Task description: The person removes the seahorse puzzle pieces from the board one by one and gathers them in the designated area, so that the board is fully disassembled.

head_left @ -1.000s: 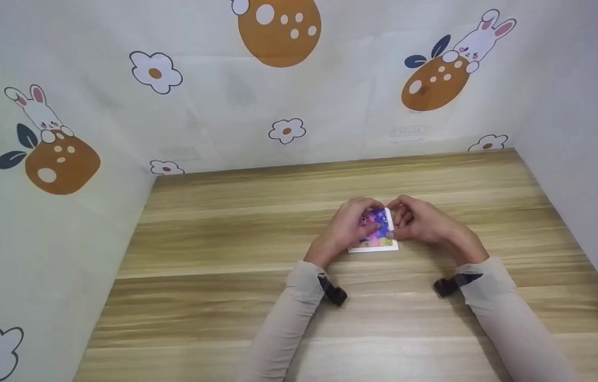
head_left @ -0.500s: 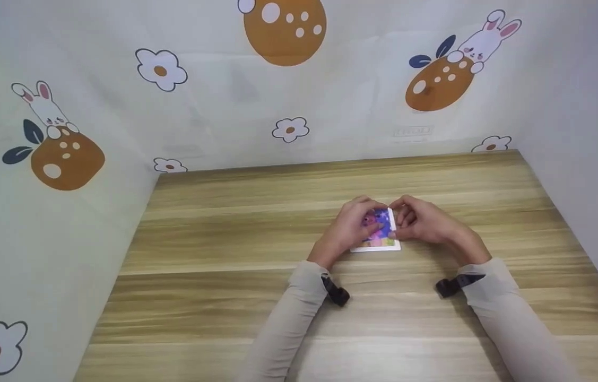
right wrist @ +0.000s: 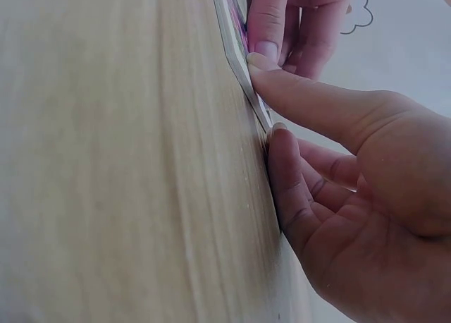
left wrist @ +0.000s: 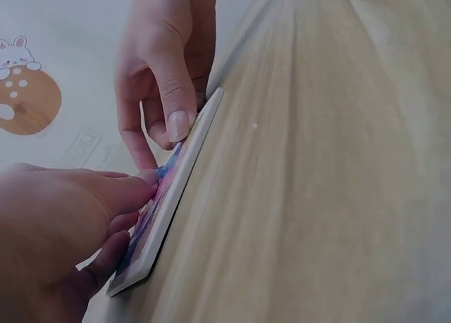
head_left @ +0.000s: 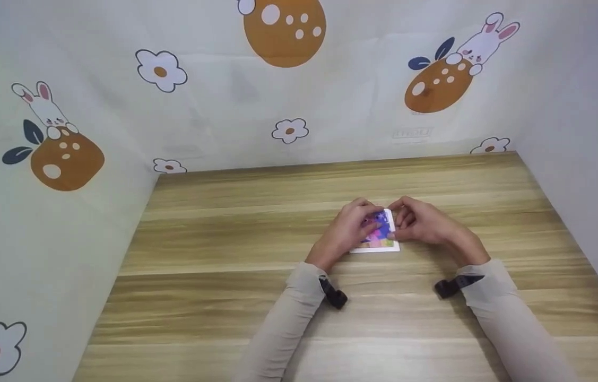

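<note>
A small flat picture board [head_left: 382, 242] with a white border and a blue, pink and purple print lies on the wooden table. My left hand [head_left: 347, 229] holds it from the left, thumb on the print and fingers by the far edge. From the right, my right hand [head_left: 426, 222] grips the board between thumb and forefinger, the thumb on the right border and the forefinger at the far right corner. In the right wrist view, that thumb [right wrist: 296, 90] overlaps the board's white edge [right wrist: 240, 75]. The left hand covers the board's left part.
Wood-grain table [head_left: 224, 228] surrounds the board. Behind it and along both sides rise pale cloth walls [head_left: 214, 116] printed with rabbits, oranges and flowers. A black strap-on camera [head_left: 334, 293] is on the left wrist, another camera [head_left: 455, 285] on the right.
Both hands keep the same hold on the picture board, which stays in place. Only the head view has shifted slightly.
</note>
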Demonstrator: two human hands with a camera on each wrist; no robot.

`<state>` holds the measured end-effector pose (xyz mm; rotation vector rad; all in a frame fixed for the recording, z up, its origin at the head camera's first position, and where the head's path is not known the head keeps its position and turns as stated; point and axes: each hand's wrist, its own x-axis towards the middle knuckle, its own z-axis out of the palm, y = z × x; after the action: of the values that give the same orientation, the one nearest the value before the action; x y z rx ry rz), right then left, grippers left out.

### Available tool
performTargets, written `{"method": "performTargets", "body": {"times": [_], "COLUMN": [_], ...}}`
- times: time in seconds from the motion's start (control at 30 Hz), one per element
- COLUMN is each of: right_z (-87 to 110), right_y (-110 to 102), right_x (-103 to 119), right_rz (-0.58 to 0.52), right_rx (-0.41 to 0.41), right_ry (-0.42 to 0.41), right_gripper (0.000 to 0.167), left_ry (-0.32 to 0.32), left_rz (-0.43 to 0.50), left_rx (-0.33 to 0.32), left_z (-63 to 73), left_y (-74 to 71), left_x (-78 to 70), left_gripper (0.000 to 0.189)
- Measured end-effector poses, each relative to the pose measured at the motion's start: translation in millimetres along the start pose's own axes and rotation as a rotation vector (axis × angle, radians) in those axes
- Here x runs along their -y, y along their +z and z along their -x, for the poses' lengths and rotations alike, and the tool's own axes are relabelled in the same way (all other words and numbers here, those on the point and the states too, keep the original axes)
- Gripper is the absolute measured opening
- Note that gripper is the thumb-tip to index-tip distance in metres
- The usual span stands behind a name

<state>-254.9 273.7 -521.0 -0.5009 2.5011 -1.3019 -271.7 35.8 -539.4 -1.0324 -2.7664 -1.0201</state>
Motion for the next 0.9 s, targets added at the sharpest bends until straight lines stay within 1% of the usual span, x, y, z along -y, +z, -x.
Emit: {"method": "performTargets", "body": {"times": [0.07,0.13,0.27,0.33,0.43,0.5,0.77,0.9], "right_z": [-0.1,0.0,-0.1,-0.3,-0.6,-0.8,-0.1,-1.1], "right_y": [0,0,-1,-1,0,0,0,1], "right_x": [0,-1,-2,-2,-1,-1,-2,-4], "right_rz": [0.005,0.012,0.013,0.010,-0.002,-0.010,-0.016,-0.002], "right_rx": [-0.003,-0.004,-0.001,-0.001,0.000,0.000,-0.003,-0.007], "right_ry": [-0.002,-0.005,0.003,0.006,0.002,0.002,0.003,0.003], "right_gripper": [0.067,0.067,0.069,0.070,0.069,0.069,0.069,0.069], "left_ry": [0.016,0.026,0.033,0.030,0.007,-0.014,-0.066,-0.113], "left_rz": [-0.021,-0.011,0.076,0.137,0.176,0.166,0.041,0.026], "left_rx": [-0.021,-0.051,-0.117,-0.137,-0.159,-0.172,-0.201,-0.196], "left_z": [1.5,3.0,6.7,9.2,14.5,19.3,42.5,54.9], "left_y": [0.1,0.0,-3.7,-7.6,-14.9,-20.0,-35.8,-41.9], "left_x": [0.2,1.4,5.4,7.5,11.4,14.8,34.5,45.2], "left_gripper": [0.037,0.036,0.038,0.039,0.039,0.039,0.036,0.035]}}
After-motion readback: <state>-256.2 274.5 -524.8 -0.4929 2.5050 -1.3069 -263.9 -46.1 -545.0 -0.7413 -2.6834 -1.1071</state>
